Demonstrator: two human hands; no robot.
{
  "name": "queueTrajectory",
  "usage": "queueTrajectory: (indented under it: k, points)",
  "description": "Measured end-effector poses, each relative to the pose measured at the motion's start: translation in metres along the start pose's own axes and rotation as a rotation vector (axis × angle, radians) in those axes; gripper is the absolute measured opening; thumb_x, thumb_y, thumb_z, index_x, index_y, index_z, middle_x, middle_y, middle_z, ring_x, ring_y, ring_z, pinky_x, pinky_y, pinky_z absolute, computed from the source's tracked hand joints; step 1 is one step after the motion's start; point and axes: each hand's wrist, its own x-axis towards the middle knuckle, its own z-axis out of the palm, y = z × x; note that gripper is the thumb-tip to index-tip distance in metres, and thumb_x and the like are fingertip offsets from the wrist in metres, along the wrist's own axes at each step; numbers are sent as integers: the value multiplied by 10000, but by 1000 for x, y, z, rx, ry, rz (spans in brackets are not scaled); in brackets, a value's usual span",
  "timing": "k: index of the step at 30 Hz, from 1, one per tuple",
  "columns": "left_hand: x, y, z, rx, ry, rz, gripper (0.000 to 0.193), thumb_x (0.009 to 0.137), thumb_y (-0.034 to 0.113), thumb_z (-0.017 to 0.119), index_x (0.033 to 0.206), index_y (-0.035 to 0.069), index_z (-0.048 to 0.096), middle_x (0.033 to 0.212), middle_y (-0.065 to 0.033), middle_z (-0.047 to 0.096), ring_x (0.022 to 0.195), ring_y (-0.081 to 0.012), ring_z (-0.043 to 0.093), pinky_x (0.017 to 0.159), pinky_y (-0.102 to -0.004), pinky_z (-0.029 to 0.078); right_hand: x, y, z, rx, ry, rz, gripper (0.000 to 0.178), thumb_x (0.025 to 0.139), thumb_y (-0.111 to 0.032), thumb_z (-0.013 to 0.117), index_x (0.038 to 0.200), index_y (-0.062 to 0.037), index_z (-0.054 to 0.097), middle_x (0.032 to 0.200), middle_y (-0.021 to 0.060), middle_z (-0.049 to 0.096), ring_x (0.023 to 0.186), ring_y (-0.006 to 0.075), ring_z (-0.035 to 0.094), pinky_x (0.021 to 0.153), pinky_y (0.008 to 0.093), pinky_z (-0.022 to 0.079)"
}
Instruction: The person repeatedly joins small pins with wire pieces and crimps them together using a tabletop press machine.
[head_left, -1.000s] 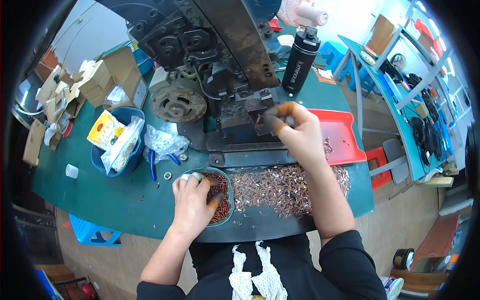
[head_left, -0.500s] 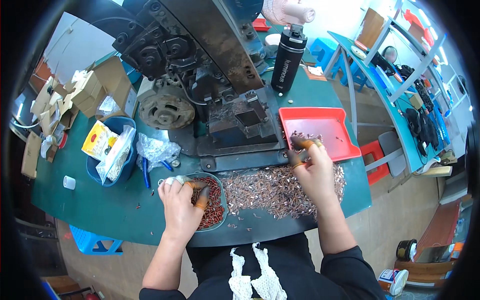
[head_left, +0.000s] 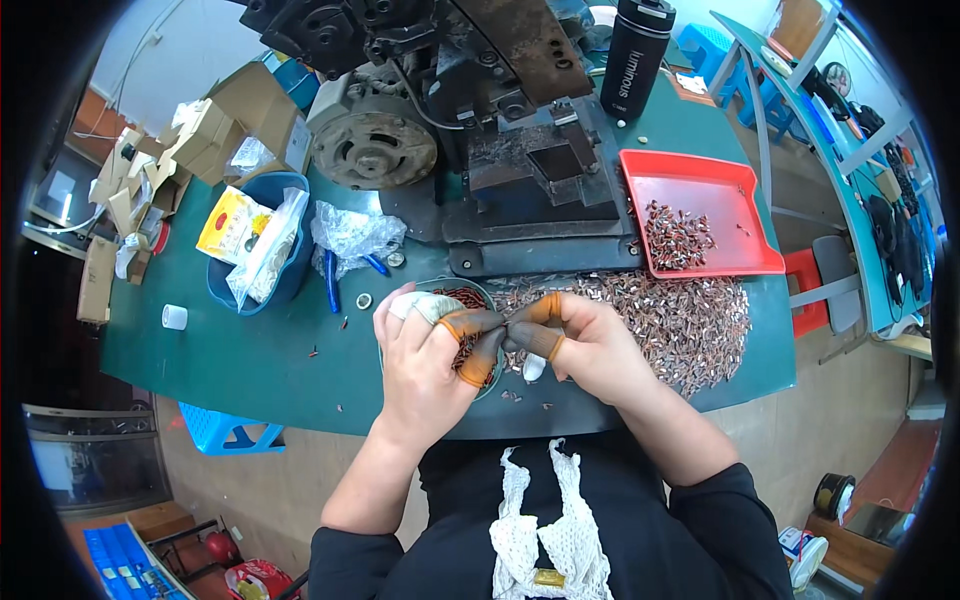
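Pinching thumb to finger, the left hand [head_left: 425,365] and right hand [head_left: 602,350] have their tips together above the three o'clock rim of the bowl [head_left: 488,294]; whether anything sits between them is too small to tell. Small parts [head_left: 462,297] lie in the bowl under the left hand, more rest in the tray [head_left: 700,182] at one o'clock from the right hand, and a pile [head_left: 690,322] spreads on the desk [head_left: 250,370] at two to three o'clock from that hand. The machine [head_left: 545,170] stands at twelve from the fingertips.

The parts look short, slim and hard, probably metal, so each should be very light and stiff. Smooth sides would likely roll or slip, and there is little length to hold; a pinch across the middle, ends left free, seems best. The orange covers [head_left: 474,374] on the fingers should add grip. Thin bits in the pile may bend under a hard squeeze.
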Motion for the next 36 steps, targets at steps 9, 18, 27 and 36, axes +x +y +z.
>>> queueTrajectory:
  k: [9, 18, 27, 36]
  points:
    - [-6, 5, 6, -199, -46, -34, 264, 680, 105, 813, 911, 83, 687, 909, -57, 607, 891, -272, 559, 801, -409, 404, 2, 23, 0, 154, 72, -120, 69, 922, -112, 647, 945, -47, 658, 803, -29, 632, 637, 22, 513, 568, 185, 412]
    - [-4, 13, 12, -344, -38, -106, 233, 714, 110, 800, 911, 69, 683, 914, -67, 569, 894, -278, 513, 798, -379, 405, -10, -2, -14, 313, -94, 93, 160, 917, -177, 674, 986, -40, 627, 715, -34, 584, 524, 9, 443, 454, 172, 302]
    - [-8, 20, 16, -412, -81, -135, 245, 715, 123, 807, 918, 71, 678, 927, -68, 573, 905, -278, 518, 811, -377, 411, -22, 6, -24, 262, -86, 45, 124, 911, -137, 678, 957, -29, 636, 750, -10, 616, 577, 41, 522, 504, 193, 375]
    - [-18, 18, 8, -504, -122, -296, 252, 702, 83, 812, 908, 67, 667, 941, -72, 571, 892, -262, 523, 807, -353, 423, -24, 9, -54, -986, -146, -541, 226, 651, -21, 747, 850, -125, 731, 826, 58, 633, 771, 259, 635, 654, 348, 524]
